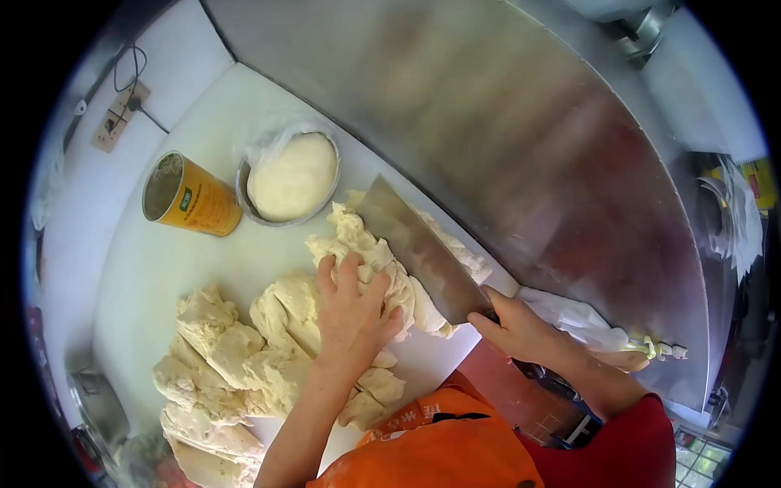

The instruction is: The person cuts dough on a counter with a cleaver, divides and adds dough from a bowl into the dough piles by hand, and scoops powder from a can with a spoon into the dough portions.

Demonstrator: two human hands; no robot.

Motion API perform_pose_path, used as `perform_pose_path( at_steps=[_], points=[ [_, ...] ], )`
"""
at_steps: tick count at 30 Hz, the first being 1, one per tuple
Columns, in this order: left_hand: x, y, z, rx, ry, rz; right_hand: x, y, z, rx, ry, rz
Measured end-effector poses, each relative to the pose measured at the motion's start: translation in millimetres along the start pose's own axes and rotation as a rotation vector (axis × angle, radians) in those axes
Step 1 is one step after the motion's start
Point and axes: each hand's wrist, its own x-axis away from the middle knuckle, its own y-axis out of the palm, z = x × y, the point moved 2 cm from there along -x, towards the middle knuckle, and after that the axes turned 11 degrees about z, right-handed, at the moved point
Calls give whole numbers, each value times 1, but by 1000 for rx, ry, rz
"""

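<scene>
My right hand is wrapped around the dark handle of a broad cleaver. The cleaver's blade slants up and to the left, in among pale dough, with dough on both sides of it. Just left of the blade, my left hand rests on the dough with its fingers spread and bent. More thick, uneven dough pieces lie on the white board, left of my left forearm. Some smaller cut dough sits near my orange apron, below that hand.
Beyond the dough stand a metal bowl with a smooth dough ball under plastic film and an orange tub. A metal panel rises along the board's far right edge. A white plastic bag lies past my right hand.
</scene>
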Motion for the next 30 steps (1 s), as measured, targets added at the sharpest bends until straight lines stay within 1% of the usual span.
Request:
perform_pose_path(
  at_steps=[2, 5, 8, 9, 10, 12, 14, 16, 18, 19, 21, 22, 23, 24, 25, 26, 27, 28, 30],
  points=[
    [2, -1, -4, 7, 18, 18, -8, 5, -8, 14, -76, 11],
    [1, -4, -5, 4, 52, 12, -34, 16, -5, -37, -64, -34],
    [2, 3, -3, 14, 69, 21, -38, 18, -20, -36, -46, -65],
    [8, 3, -9, -21, 45, 30, -41, 21, -12, -1, -55, -27],
    [14, 5, -10, -21, 84, 48, -46, 27, 1, 28, -84, -20],
    [17, -4, -5, 15, 30, 29, -44, 29, 6, -158, -140, -24],
    [25, -5, -6, 2, -8, 38, -23, 20, -11, -117, 32, -79],
    [32, -6, -7, 24, -19, 42, -1, 13, -15, -91, -13, -100],
    [38, -6, -9, 43, -49, 59, 13, 11, -2, -120, 40, -97],
    [40, -7, -7, 45, -69, 61, 12, 9, -2, -131, 67, -99],
    [43, -10, -11, 33, -87, 72, 0, 23, 1, -123, 38, -95],
    [45, -12, -14, 38, -79, 81, 1, 24, 0, -120, 43, -63],
    [45, -12, -15, 62, -53, 83, -2, 25, -5, -82, 63, -85],
    [43, -14, -13, 64, -60, 54, -16, 30, 20, -9, -91, -43],
    [40, -18, -13, 63, -60, 23, -20, 32, 18, 64, -143, -36],
    [38, -20, -12, 50, -44, 15, -22, 35, 15, 74, -150, -38],
    [38, -21, -10, 21, -30, 13, -15, 33, 0, 48, -15, -64],
    [39, -19, -9, 18, -40, 3, -17, 38, 6, 73, -171, -4],
    [41, -19, -7, -15, -77, -16, -7, 39, 5, 150, -172, -11]
  ],
)
